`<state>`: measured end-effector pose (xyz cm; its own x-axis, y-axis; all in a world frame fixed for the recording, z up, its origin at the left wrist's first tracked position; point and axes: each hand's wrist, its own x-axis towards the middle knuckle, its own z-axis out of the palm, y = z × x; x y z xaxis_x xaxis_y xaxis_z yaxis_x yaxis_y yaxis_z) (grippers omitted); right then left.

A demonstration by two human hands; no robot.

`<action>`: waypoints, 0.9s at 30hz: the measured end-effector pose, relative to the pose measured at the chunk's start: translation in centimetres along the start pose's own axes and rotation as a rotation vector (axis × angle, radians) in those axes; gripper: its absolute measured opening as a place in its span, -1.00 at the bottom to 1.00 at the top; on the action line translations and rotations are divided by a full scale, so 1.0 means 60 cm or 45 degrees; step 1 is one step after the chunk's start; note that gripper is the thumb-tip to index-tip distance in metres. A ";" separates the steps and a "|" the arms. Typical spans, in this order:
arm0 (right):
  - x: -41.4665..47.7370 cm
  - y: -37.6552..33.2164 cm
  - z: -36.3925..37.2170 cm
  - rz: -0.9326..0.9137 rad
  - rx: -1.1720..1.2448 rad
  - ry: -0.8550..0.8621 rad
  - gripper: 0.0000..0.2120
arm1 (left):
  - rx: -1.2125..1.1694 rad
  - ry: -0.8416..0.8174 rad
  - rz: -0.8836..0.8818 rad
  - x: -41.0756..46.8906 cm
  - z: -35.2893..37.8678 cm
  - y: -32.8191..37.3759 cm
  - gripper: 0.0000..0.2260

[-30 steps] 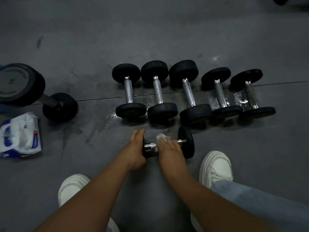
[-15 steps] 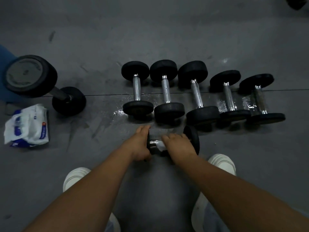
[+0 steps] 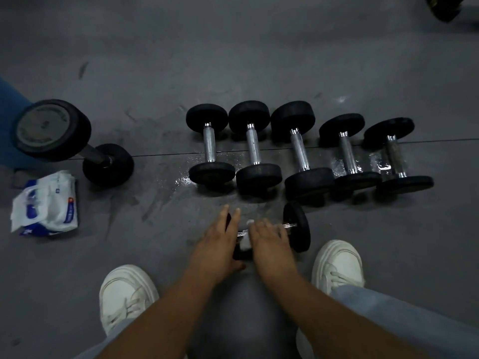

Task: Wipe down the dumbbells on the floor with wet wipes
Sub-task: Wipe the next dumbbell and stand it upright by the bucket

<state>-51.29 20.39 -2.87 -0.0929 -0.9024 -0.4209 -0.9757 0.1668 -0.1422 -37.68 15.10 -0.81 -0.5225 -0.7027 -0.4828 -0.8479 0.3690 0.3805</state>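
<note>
A small black dumbbell point(image 3: 298, 226) with a chrome handle lies crosswise on the grey floor between my feet. My left hand point(image 3: 220, 244) covers and holds its left head. My right hand point(image 3: 269, 242) is closed over the handle, pressing a white wet wipe point(image 3: 245, 243) against it; only a bit of the wipe shows. Beyond it, several black dumbbells point(image 3: 250, 149) lie side by side in a row, with wet patches on the floor around them.
A pack of wet wipes point(image 3: 45, 203) lies on the floor at the left. Behind it rests a large dumbbell point(image 3: 67, 141). My white shoes point(image 3: 337, 265) flank the small dumbbell. A dark object point(image 3: 445, 6) sits at the top right corner.
My right hand has slid along the handle with the wipe, which now shows at the left of the hand. The left hand stays on the left head. The camera view has shifted a little.
</note>
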 end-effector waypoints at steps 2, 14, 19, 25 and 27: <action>-0.006 0.008 0.015 -0.089 0.041 0.166 -0.55 | 0.081 0.030 -0.024 0.000 0.002 0.001 0.10; -0.001 -0.003 0.005 0.072 0.108 0.215 -0.47 | -0.094 -0.070 0.040 0.048 -0.025 -0.022 0.16; 0.015 0.027 -0.005 0.060 0.136 0.180 -0.56 | -0.327 0.030 0.006 0.033 -0.007 -0.041 0.10; 0.030 0.022 -0.026 -0.346 -0.030 0.048 -0.61 | -0.138 -0.027 0.014 0.018 -0.005 -0.037 0.09; 0.044 0.035 -0.040 -0.225 -0.063 -0.060 -0.66 | 0.039 -0.038 0.020 0.018 -0.013 -0.034 0.16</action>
<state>-54.06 17.44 -2.14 0.0888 -0.8960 -0.4352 -0.9847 -0.0133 -0.1736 -36.42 13.10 -1.49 -0.5380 -0.6784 -0.5003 -0.8416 0.3989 0.3642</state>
